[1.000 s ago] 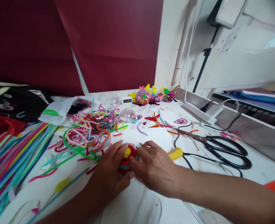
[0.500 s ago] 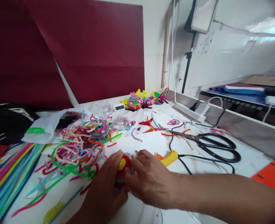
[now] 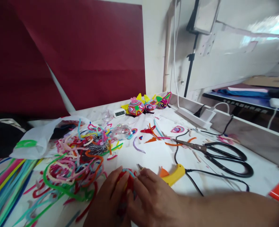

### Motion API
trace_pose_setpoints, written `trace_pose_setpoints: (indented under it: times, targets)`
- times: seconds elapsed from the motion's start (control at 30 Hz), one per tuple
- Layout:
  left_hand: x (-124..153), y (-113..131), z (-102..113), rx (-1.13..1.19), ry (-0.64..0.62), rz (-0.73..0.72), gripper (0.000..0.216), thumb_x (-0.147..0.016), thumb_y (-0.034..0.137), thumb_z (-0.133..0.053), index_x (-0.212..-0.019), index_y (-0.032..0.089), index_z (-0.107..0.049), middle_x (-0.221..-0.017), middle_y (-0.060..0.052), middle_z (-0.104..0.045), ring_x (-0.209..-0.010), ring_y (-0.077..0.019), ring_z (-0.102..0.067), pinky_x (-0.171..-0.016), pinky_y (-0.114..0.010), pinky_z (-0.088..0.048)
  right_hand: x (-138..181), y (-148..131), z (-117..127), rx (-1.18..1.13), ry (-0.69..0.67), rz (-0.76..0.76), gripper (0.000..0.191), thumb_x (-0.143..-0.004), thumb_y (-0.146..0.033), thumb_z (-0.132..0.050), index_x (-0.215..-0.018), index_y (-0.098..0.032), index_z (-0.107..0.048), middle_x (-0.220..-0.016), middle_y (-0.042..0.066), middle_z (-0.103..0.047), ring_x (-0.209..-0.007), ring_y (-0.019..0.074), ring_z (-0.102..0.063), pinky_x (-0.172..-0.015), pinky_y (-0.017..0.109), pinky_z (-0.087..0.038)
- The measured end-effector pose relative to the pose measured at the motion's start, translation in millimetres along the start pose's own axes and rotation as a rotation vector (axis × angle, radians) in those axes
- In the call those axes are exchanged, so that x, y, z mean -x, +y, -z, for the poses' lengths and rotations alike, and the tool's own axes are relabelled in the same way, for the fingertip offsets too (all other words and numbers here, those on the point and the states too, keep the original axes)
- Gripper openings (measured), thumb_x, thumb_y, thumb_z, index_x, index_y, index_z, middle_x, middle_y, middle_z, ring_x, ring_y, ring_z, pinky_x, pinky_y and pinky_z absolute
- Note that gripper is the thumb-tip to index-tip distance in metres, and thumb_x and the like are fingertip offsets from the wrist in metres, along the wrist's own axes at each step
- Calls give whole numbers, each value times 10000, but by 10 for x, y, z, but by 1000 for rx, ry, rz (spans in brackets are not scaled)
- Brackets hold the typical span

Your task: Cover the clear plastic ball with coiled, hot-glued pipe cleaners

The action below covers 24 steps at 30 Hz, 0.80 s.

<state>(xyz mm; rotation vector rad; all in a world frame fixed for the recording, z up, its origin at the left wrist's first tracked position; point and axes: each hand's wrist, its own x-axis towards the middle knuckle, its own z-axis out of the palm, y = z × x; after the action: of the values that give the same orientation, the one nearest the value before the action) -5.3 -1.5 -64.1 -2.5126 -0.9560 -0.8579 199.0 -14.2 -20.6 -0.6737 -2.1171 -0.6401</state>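
I've got left hand (image 3: 107,201) and right hand (image 3: 154,201) fingers clamped round the ball (image 3: 128,182); glue gun (image 3: 174,175) just right of it (tip might burn me).

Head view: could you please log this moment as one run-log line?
left hand: holds red pipe-cleaner ball | right hand: pinches same ball | yellow glue gun: lying beside right hand | black scissors: lying farther right

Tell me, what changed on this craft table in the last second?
Fingers closed in over the ball: the left hand and right hand now cover most of it, and its yellow patch, seen a second ago, is hidden. Neither hand let go. The glue gun, scissors and pipe cleaners lie where they were; only the camera shifted.
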Motion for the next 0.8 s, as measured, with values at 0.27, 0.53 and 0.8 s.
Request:
trace_pose_setpoints:
  times: [0.27, 0.53, 0.8]
  targets:
    - [129, -232, -23, -94, -97, -106, 548, -971, 195, -449, -1519, 196, -464, -1404, -135, -648, -1280, -252, -634, -1028, -301, -564, 36, 20, -175, 69, 136, -19, 328, -934, -3, -437, -718, -180, -609, -605, 35, -602, -547, 184, -516, -651, 358, -464]
    - [28, -137, 119, 48, -99, 9, 649, -974, 278, -481, -1607, 324, -348, -1429, -92, -660, -1226, -290, -678, -1016, -372, -585, 43, -14, -215, 67, 27, 56, 274, -992, -189, -511, -738, -197, -614, -593, 64, -629, -526, 213, -563, -566, 383, -495]
    - [33, -9, 183, 10, -125, 88, 643, -898, 308, -518, -1533, 251, -431, -1491, -134, -592, -1345, -315, -595, -1091, -417, -545, 45, -122, -157, -46, -124, -18, 81, -880, -160, -572, -821, -167, -628, -711, 140, -707, -616, 271, -635, -698, 511, -559]
